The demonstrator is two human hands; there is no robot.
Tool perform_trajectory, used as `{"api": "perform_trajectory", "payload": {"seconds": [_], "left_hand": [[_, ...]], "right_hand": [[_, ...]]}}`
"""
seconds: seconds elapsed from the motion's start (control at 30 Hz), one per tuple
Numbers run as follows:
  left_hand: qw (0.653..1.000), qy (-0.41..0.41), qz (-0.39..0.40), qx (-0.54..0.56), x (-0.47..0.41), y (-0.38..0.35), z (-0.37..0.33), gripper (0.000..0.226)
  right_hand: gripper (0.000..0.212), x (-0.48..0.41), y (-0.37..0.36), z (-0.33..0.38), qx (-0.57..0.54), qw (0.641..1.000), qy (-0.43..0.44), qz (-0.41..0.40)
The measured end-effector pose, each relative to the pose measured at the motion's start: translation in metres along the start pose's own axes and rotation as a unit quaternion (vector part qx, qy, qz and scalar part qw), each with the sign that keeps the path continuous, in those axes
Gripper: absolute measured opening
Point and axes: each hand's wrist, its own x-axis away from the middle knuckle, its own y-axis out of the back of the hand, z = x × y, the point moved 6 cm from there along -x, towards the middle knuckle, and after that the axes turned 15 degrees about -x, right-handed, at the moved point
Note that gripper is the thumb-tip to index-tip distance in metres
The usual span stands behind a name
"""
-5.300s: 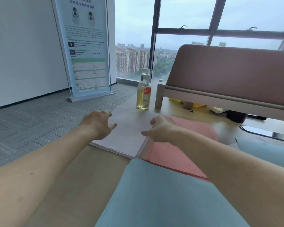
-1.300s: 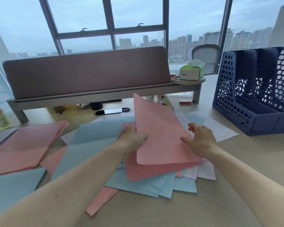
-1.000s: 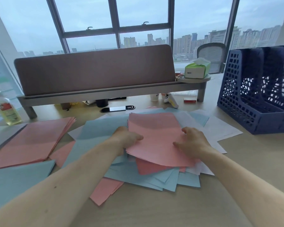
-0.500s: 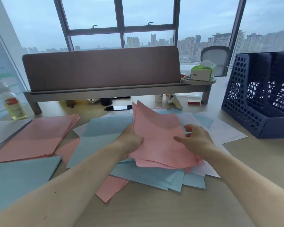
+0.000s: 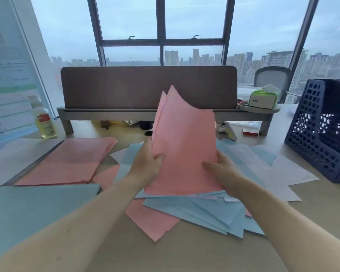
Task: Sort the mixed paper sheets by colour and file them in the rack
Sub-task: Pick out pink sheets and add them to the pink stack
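Pink paper sheets (image 5: 183,146), thin, curling, gripped by left hand (image 5: 147,163), right hand (image 5: 222,169)

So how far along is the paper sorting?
Done: a pink stack, a blue stack and a white stack lie sorted on the left. In hand: the left hand and right hand hold a few pink sheets upright above the mixed pile. Left: that pile's blue, pink and white sheets, and all filing; no paper shows in the rack.
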Motion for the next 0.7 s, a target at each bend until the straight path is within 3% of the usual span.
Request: {"api": "perform_trajectory", "payload": {"seconds": [0.23,0.4,0.47,0.53,0.63,0.7], "left_hand": [[0.995,-0.029,-0.095,0.02,-0.001,0.047,0.008,0.028],[0.99,0.017,-0.086,0.112,0.0,0.06,0.025,0.049],[0.987,0.033,-0.081,0.136,-0.002,0.057,0.027,0.047],[0.989,0.048,-0.054,0.128,-0.001,0.05,0.032,0.04],[0.996,0.056,0.052,0.037,0.005,0.038,0.048,0.033],[0.995,0.063,0.072,-0.006,0.006,0.048,0.064,0.031]], "right_hand": [[0.04,-0.007,-0.028,0.025,-0.059,0.992,0.107,-0.008],[0.036,-0.01,-0.043,0.029,-0.083,0.99,0.115,-0.009],[0.031,-0.012,-0.049,0.028,-0.081,0.989,0.12,-0.011],[0.029,-0.013,-0.054,0.026,-0.059,0.99,0.128,-0.02],[0.03,-0.016,-0.063,0.024,0.022,0.99,0.134,-0.044],[0.023,-0.023,-0.075,0.024,0.061,0.989,0.122,-0.054]]}}
